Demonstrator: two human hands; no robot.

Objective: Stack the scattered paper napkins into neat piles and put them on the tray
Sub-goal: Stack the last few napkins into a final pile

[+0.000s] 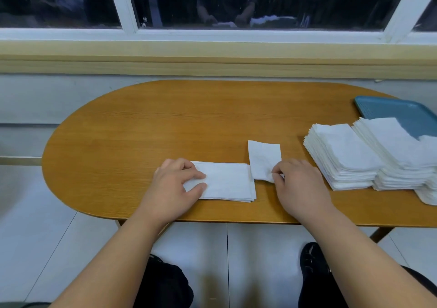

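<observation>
Two hands worked apart: our left hand [175, 182] gripped the small stack [227, 184] at its left end, and our right hand [295, 180] pinched a loose napkin [263, 158] by its near corner. We judged the paper light and limp. Tall piles [345, 156] stood against the tray [397, 111].

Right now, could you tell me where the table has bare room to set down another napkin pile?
The widest bare patch is the far half of the table, between the window-side edge and the small stack and single napkin. The left end, beyond the left hand, is also bare. The right end is crowded: tall piles overlap the tray.
</observation>
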